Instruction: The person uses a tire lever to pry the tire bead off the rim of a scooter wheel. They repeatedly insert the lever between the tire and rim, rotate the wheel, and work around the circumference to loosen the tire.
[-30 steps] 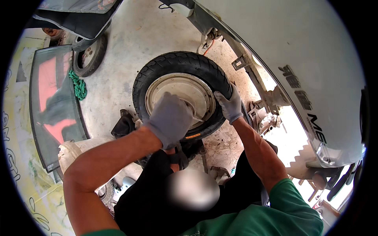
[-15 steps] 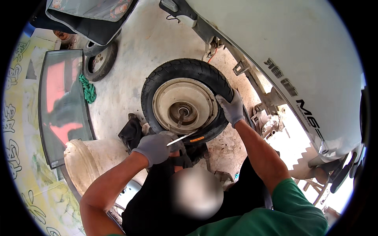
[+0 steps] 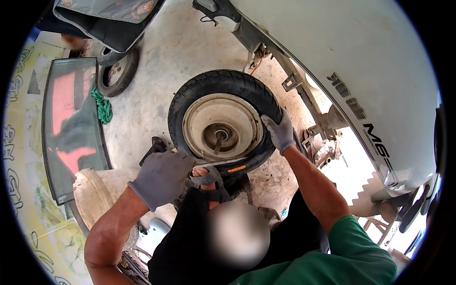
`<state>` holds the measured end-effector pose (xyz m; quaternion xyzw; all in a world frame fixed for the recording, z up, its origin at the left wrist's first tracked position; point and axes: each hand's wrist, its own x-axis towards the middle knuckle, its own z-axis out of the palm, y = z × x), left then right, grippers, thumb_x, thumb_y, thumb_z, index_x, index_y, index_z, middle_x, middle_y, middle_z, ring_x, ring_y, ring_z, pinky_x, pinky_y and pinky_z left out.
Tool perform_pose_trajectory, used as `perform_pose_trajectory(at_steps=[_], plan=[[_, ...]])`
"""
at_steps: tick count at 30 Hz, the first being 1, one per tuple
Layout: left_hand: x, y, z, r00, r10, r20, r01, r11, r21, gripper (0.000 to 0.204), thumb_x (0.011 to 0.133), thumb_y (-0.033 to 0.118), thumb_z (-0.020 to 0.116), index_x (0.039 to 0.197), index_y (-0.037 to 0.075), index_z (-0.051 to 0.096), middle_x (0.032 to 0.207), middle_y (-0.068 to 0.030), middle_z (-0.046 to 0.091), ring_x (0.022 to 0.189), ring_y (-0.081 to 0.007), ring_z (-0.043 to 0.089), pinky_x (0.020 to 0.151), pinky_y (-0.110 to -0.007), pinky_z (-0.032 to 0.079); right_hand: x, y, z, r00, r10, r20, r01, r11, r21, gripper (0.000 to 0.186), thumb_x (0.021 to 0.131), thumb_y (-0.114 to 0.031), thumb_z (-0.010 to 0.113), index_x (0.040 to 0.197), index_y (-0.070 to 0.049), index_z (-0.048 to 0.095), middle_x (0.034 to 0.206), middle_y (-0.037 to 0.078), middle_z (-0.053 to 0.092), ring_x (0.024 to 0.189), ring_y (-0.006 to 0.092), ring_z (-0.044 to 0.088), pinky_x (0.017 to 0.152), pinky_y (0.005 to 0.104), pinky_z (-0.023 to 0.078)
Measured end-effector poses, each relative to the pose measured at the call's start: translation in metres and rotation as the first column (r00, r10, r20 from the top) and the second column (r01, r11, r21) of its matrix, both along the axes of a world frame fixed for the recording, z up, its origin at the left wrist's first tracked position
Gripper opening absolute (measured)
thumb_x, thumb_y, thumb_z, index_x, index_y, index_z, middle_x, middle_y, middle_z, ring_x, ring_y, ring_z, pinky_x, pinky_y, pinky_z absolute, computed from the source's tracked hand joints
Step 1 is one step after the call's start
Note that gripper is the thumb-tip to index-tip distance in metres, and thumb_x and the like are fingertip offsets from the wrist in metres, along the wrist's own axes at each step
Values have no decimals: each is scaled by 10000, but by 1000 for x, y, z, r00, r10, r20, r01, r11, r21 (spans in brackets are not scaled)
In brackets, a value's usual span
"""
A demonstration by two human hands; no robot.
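A black tyre [image 3: 223, 81] on a cream-coloured wheel rim [image 3: 195, 121] is in front of me, its stub axle [image 3: 219, 141] showing in the middle. My left hand [image 3: 164, 175], in a grey glove, is closed around one end of a thin metal tyre lever [image 3: 219, 162]. The lever lies across the near side of the wheel, along the seam between rim and tyre; its far tip is hard to make out. At the right of the wheel, my gloved right hand [image 3: 281, 132] grips the tyre's edge, thumb on the sidewall and fingers hidden behind the tread.
A white vehicle panel [image 3: 332, 42] with an exposed frame fills the right. To the left are a framed glass pane [image 3: 71, 133], a green cloth [image 3: 103, 108], a wheel with its tyre [image 3: 118, 78] and a dirty white bucket [image 3: 90, 194]. My sandalled foot [image 3: 207, 180] is close below the wheel.
My left hand has moved left and slightly up, bringing the lever from a slant to nearly level along the rim's near edge. The right hand keeps its grip on the tyre.
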<state>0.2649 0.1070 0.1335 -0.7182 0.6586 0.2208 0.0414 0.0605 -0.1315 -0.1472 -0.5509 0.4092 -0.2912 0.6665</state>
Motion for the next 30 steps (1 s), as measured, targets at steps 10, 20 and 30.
perform_pose_trajectory(at_steps=[10, 20, 30], plan=[[-7, -61, 4, 996, -50, 70, 44, 994, 96, 252, 874, 261, 697, 1054, 86, 721, 908, -93, 710, 860, -288, 727, 713, -429, 574, 2, 4, 5, 1000, 5, 25, -4, 999, -38, 561, 860, -156, 860, 1311, 7, 570, 1110, 49, 688, 959, 104, 630, 860, 270, 536], [3, -88, -33, 988, -107, 113, 91, 987, 134, 243, 911, 302, 683, 1045, 106, 736, 976, -121, 722, 905, -325, 726, 796, -447, 565, 1, 4, -1, 994, -8, 113, 0, 998, 70, 565, 864, -182, 875, 1303, 11, 575, 1127, 56, 690, 1004, 123, 639, 923, 289, 530], [35, -89, -60, 968, -250, 16, 246, 960, 131, 357, 866, 434, 729, 980, 95, 738, 956, -120, 710, 889, -318, 722, 783, -453, 553, 4, 9, 10, 982, -28, 185, 8, 994, 106, 540, 876, -119, 854, 1311, 0, 558, 1076, 40, 674, 910, 91, 628, 802, 253, 541]])
